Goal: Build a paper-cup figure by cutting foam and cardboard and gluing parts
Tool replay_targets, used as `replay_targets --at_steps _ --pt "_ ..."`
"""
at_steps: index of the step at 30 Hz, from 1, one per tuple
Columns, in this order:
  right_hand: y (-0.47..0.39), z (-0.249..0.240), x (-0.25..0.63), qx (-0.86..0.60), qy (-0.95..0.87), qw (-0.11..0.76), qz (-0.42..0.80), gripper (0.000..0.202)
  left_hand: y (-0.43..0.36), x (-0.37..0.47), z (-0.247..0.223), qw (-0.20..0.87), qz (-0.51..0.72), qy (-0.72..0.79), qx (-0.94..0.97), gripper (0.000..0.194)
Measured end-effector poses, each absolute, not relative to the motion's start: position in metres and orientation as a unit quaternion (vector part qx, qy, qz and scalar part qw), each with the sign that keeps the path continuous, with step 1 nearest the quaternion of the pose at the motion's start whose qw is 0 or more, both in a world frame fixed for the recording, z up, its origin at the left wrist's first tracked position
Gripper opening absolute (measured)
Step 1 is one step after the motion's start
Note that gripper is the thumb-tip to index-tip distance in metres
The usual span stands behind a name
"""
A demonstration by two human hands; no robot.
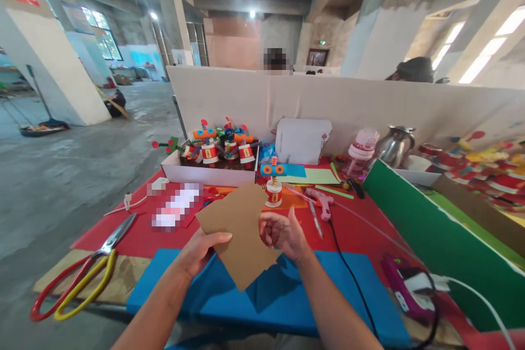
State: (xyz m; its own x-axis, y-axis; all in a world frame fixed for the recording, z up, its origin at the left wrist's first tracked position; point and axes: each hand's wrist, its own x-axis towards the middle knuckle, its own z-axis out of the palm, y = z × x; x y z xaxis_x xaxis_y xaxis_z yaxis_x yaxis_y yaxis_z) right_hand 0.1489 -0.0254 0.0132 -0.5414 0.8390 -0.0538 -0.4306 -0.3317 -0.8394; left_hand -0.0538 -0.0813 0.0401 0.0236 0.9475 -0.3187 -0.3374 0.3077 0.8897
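My left hand (200,251) is closed on a piece of brown cardboard (238,235), its thumb lying on top near the left edge. The cardboard has an irregular outline and tilts above a blue sheet (164,279). At the cardboard's right edge is my right hand (285,235), thumb raised and apart, fingers loosely curled; nothing shows in its grasp. Whether those fingers touch the edge, I cannot tell. Just beyond the cardboard stands a small figure (274,194) with a white-and-red cup body, a spring neck and a blue tube head with orange eyes.
A white box (209,176) of similar figures stands at the back left. Large scissors (102,251) lie at left. On the right are a pink glue gun (322,202) with a trailing cord, a pen (315,221), a purple power strip (408,290) and a green-walled box (443,240).
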Motion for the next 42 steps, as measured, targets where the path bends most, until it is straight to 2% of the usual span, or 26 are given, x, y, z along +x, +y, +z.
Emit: replay_targets --at_steps 2,9,15,20,22,26,30,33,36,40,42 --pt "-0.025 0.008 0.147 -0.249 -0.401 0.398 0.787 0.067 -0.083 -0.055 0.037 0.659 0.475 0.488 0.32 0.054" --pt "-0.029 0.008 0.143 -0.337 -0.378 0.464 0.727 0.046 -0.087 -0.046 0.028 0.665 0.403 0.501 0.38 0.049" --pt "-0.031 0.007 0.147 -0.332 -0.402 0.404 0.752 0.039 -0.09 -0.067 0.034 0.64 0.426 0.518 0.375 0.036" --pt "-0.037 0.006 0.145 -0.309 -0.464 0.35 0.753 0.04 -0.099 -0.071 0.049 0.666 0.327 0.492 0.455 0.027" --pt "-0.037 0.005 0.145 -0.301 -0.492 0.321 0.751 0.04 -0.103 -0.074 0.049 0.689 0.313 0.492 0.43 0.033" --pt "-0.032 0.004 0.148 -0.238 -0.468 0.322 0.788 0.054 -0.105 -0.09 0.042 0.668 0.435 0.528 0.293 0.048" --pt "-0.028 0.007 0.15 -0.204 -0.478 0.351 0.779 0.044 -0.099 -0.085 0.04 0.541 0.646 0.494 0.216 0.058" --pt "-0.031 0.01 0.148 -0.163 -0.524 0.321 0.772 0.065 -0.099 -0.057 0.033 0.486 0.691 0.487 0.221 0.064" --pt "-0.036 0.01 0.145 -0.159 -0.535 0.33 0.761 0.075 -0.103 -0.029 0.022 0.514 0.633 0.514 0.266 0.064" --pt "-0.037 0.003 0.144 -0.271 -0.497 0.388 0.727 0.052 -0.107 -0.015 0.018 0.571 0.512 0.526 0.367 0.05" --pt "-0.035 -0.001 0.145 -0.321 -0.457 0.422 0.714 0.048 -0.106 -0.018 0.022 0.572 0.502 0.52 0.388 0.042"
